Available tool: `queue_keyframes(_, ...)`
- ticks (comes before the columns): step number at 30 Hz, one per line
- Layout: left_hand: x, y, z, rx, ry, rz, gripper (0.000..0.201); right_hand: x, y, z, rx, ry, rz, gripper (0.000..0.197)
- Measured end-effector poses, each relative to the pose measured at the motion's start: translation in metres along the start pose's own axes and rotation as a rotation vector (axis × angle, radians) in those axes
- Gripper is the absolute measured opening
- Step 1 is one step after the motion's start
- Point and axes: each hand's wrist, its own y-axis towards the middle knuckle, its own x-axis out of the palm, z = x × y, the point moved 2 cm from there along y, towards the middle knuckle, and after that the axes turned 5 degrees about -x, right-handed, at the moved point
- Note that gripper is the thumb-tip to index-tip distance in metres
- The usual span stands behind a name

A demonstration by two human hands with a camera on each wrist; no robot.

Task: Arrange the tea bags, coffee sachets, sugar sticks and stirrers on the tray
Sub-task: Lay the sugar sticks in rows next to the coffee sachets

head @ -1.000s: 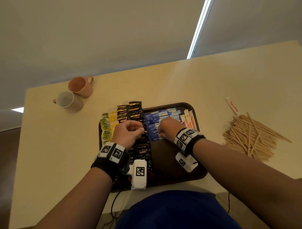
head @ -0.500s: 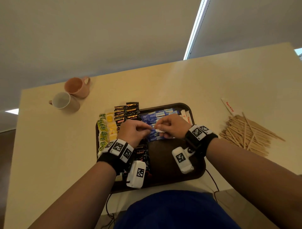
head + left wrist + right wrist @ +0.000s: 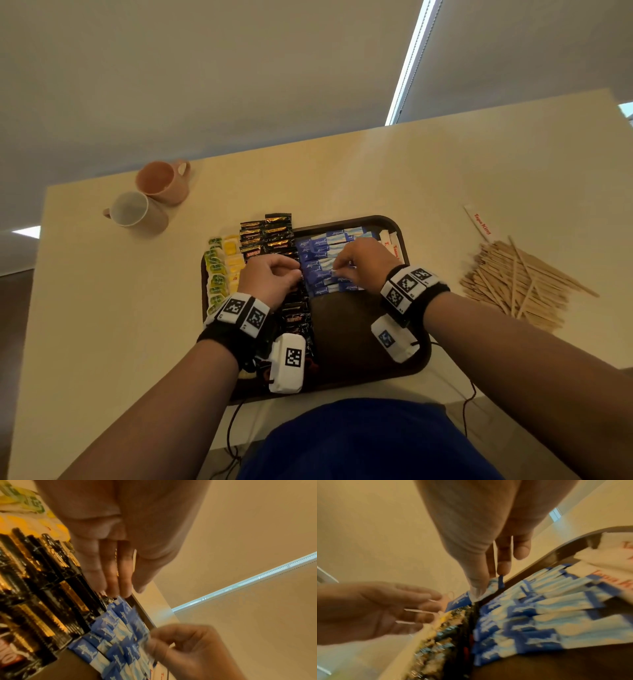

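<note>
I hold both hands over the dark brown tray [image 3: 416, 363], my landmark throughout. My right hand [image 3: 359, 257] pinches one blue-and-white sugar stick [image 3: 494, 585] between thumb and fingers, raised just above the far end of the blue sugar-stick row [image 3: 329, 263] at the tray's middle. My left hand [image 3: 270, 277] hovers over the seam between that row and the black coffee sachets [image 3: 270, 240] beside it; its fingers are extended and relaxed, and they grip nothing that I can see.

Risks, as I judge them:
- The pinch is at one end of the stick, so it may swing and land askew across the row.
- The sticks overlap like shingles; pressing the new one in could slide its neighbours toward the tray's bare near half.
- My left fingertips [image 3: 111, 588] sit close to the sachet column and could nudge it out of line.
- The yellow-green tea bags [image 3: 215, 274] overhang the tray's left rim, and a bump might tip them off.

The wooden stirrers [image 3: 520, 277] and one white wrapped stick [image 3: 478, 222] lie on the table, right of the tray, not yet arranged.
</note>
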Motion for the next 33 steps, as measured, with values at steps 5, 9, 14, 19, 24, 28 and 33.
queue_keyframes(5,-0.01,0.001,-0.007,-0.036,-0.047,0.108,0.01,0.02,0.003,0.01,0.006,-0.265,-0.12,0.017)
queue_keyframes(9,-0.01,-0.002,-0.009,-0.03,-0.043,0.095,0.011,0.033,0.012,0.004,-0.033,-0.335,-0.119,0.02)
queue_keyframes(14,-0.01,-0.006,-0.005,-0.011,-0.042,0.084,0.013,0.04,0.014,0.003,-0.074,-0.313,-0.084,0.019)
queue_keyframes(19,-0.01,-0.007,-0.001,-0.001,-0.048,0.077,0.014,0.042,0.016,0.005,-0.067,-0.313,-0.11,0.021)
queue_keyframes(24,-0.008,-0.01,0.003,0.018,-0.057,0.06,0.017,0.032,0.009,0.008,-0.047,-0.221,-0.034,0.017)
queue_keyframes(28,0.001,-0.007,0.007,0.039,-0.076,0.021,0.015,-0.005,-0.001,0.035,0.117,-0.083,0.135,0.014)
queue_keyframes(33,0.024,0.0,0.019,0.051,-0.059,-0.052,0.014,-0.074,-0.033,0.13,0.559,-0.17,0.293,0.023)
